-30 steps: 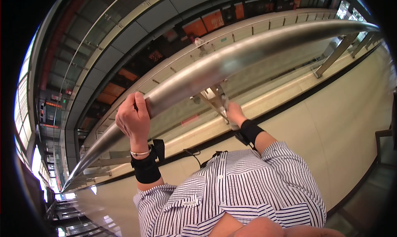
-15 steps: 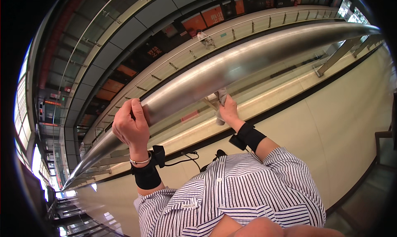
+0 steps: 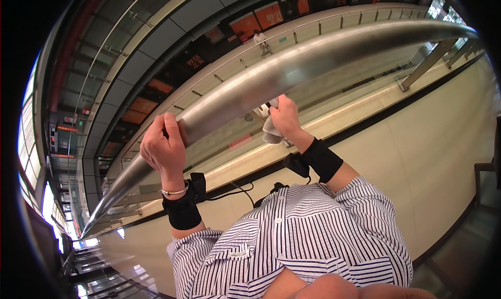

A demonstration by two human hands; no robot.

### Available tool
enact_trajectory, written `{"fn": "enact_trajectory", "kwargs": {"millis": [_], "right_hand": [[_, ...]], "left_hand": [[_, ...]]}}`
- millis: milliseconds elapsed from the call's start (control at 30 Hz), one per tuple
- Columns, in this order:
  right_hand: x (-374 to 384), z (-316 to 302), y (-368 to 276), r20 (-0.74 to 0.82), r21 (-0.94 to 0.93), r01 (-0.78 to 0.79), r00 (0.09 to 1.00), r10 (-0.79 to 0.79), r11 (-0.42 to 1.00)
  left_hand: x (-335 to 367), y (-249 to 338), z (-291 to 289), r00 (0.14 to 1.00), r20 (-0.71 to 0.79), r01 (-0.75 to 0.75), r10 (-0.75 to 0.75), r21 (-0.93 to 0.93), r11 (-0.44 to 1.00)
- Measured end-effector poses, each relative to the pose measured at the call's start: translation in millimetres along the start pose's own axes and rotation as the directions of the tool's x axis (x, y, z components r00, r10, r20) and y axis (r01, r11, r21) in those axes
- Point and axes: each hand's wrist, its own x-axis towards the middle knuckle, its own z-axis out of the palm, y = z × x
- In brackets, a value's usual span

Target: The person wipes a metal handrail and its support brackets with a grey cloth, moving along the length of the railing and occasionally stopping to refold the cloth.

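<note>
A thick, shiny metal handrail (image 3: 250, 88) sweeps across the view from lower left to upper right. My left hand (image 3: 163, 142) is wrapped round it on the left side, thumb and fingers curled over the top. Below the rail's near side, my right hand (image 3: 285, 119) grips a light grey cloth (image 3: 272, 133), which hangs down beneath the fingers. That hand is close to a metal post fitting under the rail, partly hidden by the rail and the cloth; whether the cloth touches it I cannot tell. Both wrists wear black bands.
Glass panels and slanted metal posts (image 3: 429, 64) support the rail. A pale floor (image 3: 391, 158) with a dark border strip lies on my side. Beyond, another railed walkway curves past orange panels (image 3: 269, 16), where a person (image 3: 261, 41) stands. Dark furniture (image 3: 485, 181) is at the right edge.
My right hand has risen toward the rail's underside and turned, with the cloth now bunched lower. My left hand keeps its hold. The whole view has shifted slightly.
</note>
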Motion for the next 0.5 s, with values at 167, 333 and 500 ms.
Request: {"fn": "enact_trajectory", "kwargs": {"millis": [167, 333, 500], "right_hand": [[-9.0, 10.0, -25.3, -0.152, -0.131, 0.446, 0.873, -0.463, 0.885], [-9.1, 8.1, -31.5, -0.041, -0.23, 0.548, 0.82, -0.57, 0.805], [-27.5, 4.6, -37.2, -0.173, -0.152, 0.536, 0.813, -0.556, 0.83]], "left_hand": [[-2.3, -0.4, 4.7, 1.0, -0.014, 0.013, -0.014, -0.025, 1.0], [-2.1, -3.5, 4.2, 1.0, -0.022, -0.02, 0.02, -0.006, 1.0], [-2.1, -2.9, 4.9, 1.0, -0.028, -0.011, 0.011, 0.001, 1.0]]}}
